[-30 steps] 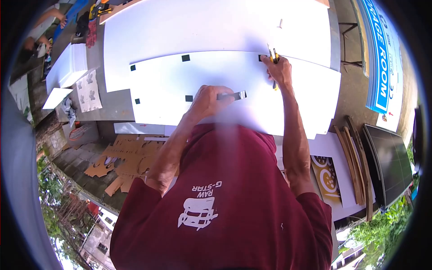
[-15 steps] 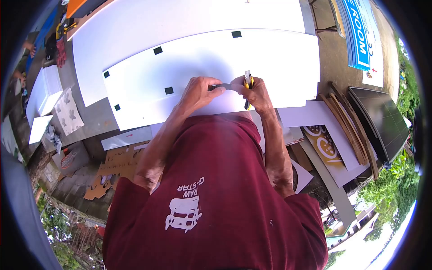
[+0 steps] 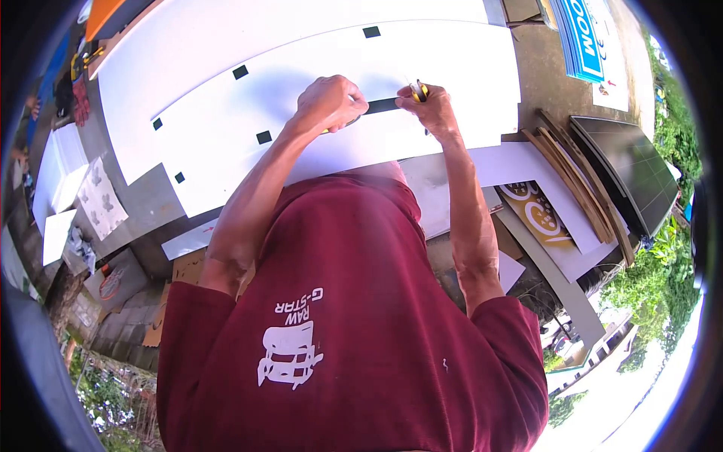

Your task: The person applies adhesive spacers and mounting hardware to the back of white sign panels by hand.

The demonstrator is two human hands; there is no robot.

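Observation:
A strip of black tape (image 3: 384, 105) is stretched between my two hands, above a white board (image 3: 444, 68). My left hand (image 3: 330, 103) is closed on the tape's left end; a bit of yellow shows beneath its fingers, too hidden to name. My right hand (image 3: 431, 109) pinches the other end and also holds a yellow and black utility knife (image 3: 419, 92), its blade pointing away from me. Small black squares sit on the board, among them one at the far edge (image 3: 371, 32), one left of it (image 3: 240, 72) and one near my left wrist (image 3: 263, 137).
Another large white sheet (image 3: 173, 56) lies under and beyond the board. Wooden strips (image 3: 568, 184) and a dark glossy panel (image 3: 625, 169) stand at right, below a stack of blue signs (image 3: 578, 38). Red gloves (image 3: 80, 104) lie at left, near another person's hands (image 3: 32, 105).
Both hands have moved farther forward over the board and apart, and the black strip between them now looks longer and straighter. The view has shifted slightly.

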